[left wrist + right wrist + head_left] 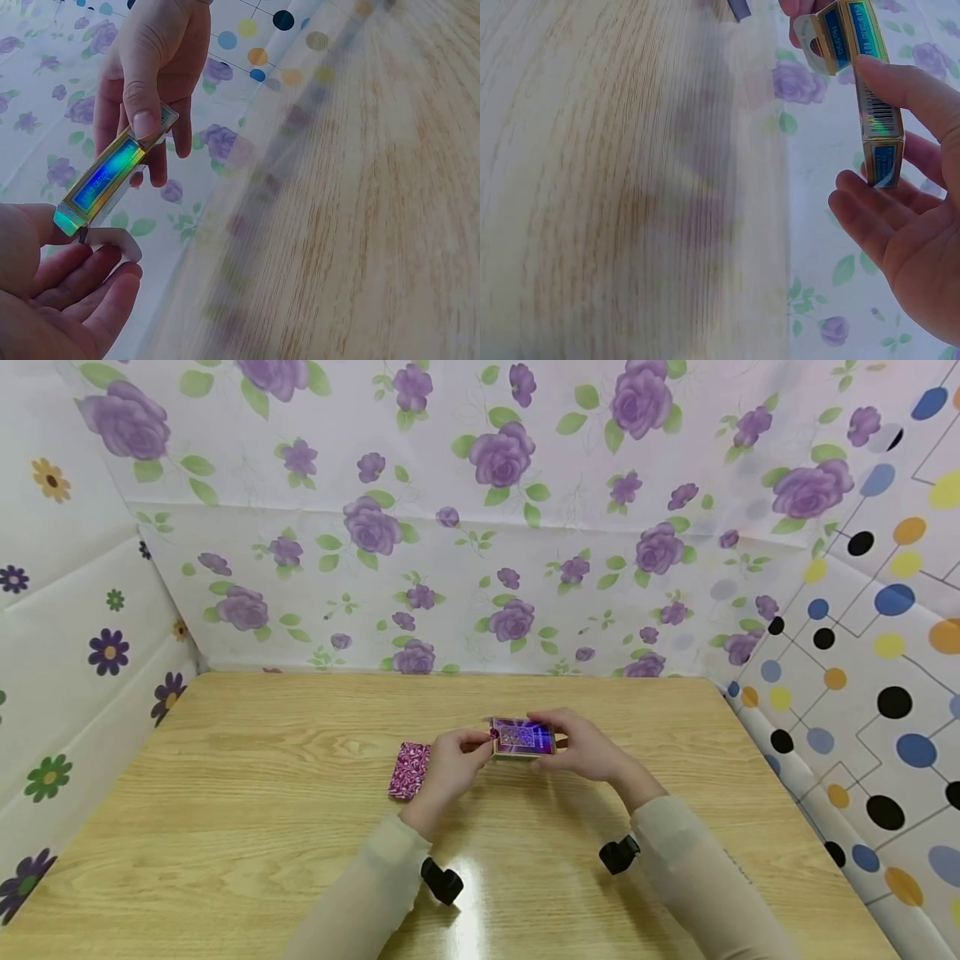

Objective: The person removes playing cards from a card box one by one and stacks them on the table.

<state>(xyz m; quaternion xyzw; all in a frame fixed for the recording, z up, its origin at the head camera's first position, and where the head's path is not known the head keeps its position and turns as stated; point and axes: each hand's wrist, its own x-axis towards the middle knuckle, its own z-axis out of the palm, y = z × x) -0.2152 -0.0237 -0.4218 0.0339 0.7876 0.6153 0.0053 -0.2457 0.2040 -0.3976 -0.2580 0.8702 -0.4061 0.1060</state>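
A shiny purple playing-card box (522, 737) is held up over the table between both hands. My left hand (454, 766) pinches it at its left end, with the thumb beside that end in the left wrist view. My right hand (581, 746) grips the right part of the box by its edges, thumb on the near narrow side, which bears a barcode in the right wrist view. At the left end an end flap (810, 43) stands folded out, white inside. A pink-and-white patterned deck of cards (408, 770) lies on the table just left of my left hand, partly hidden by it.
The wooden table (262, 827) has a glossy top. Behind it hangs a flower-printed sheet (450, 585); a dotted sheet (862, 693) stands along the right side and another flowered one (67, 710) along the left.
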